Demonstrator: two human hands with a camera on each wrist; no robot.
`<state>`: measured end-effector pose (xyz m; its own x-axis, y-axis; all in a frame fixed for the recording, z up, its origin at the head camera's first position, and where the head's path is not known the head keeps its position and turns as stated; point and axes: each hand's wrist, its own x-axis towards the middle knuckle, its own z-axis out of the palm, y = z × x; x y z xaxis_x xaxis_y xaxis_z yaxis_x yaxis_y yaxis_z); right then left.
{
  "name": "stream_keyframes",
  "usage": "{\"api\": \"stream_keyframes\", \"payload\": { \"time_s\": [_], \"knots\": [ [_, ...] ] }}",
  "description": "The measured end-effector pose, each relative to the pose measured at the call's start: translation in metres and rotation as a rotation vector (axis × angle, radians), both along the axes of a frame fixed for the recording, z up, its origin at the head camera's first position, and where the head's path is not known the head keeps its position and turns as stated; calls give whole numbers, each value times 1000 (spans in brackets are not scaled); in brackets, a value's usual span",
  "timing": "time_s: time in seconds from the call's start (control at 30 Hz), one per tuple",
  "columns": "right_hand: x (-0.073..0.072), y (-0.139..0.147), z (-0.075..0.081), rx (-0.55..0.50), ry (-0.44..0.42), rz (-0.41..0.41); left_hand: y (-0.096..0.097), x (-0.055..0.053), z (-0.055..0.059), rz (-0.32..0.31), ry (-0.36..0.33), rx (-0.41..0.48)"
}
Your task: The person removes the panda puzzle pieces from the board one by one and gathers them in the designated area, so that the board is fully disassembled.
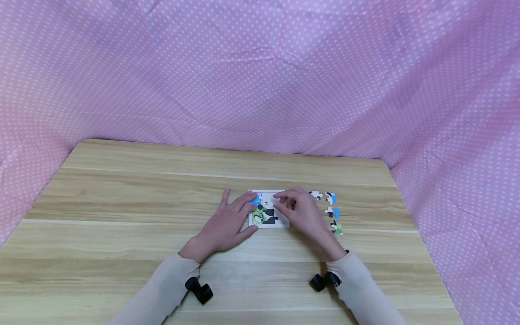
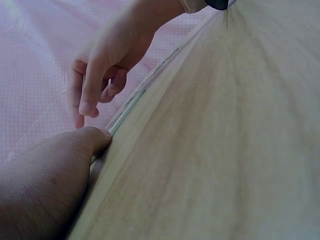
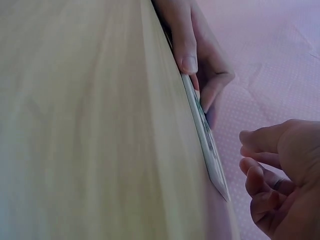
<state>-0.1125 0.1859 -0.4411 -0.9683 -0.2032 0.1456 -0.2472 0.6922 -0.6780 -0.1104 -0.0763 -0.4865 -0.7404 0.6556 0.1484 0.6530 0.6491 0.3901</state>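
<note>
In the head view a small white-bordered jigsaw puzzle board lies on the table, with joined panda puzzle pieces on its left part. My left hand rests at the board's left side with fingers spread; its fingertips touch the upper left and its thumb the lower left corner. Over the board's right part hovers my right hand, its thumb and index finger bent towards each other with a gap between them. No piece shows between those fingertips in the right wrist view, where the right hand is raised above the board.
Several loose puzzle pieces lie on the wooden table just right of the board, some partly behind the right hand. A pink dotted cloth hangs behind the table. Each wrist wears a black camera mount.
</note>
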Motion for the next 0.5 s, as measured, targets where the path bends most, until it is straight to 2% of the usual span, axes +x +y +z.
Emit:
{"api": "stream_keyframes", "payload": {
  "time_s": [0.23, 0.5],
  "knots": [
    [-2, -7, -9, 29, 34, 54, -1, 0, 0, -6, 2, 8],
    [-1, -10, -14, 108, -7, 65, -1, 0, -1, -8, 4, -4]
  ]
}}
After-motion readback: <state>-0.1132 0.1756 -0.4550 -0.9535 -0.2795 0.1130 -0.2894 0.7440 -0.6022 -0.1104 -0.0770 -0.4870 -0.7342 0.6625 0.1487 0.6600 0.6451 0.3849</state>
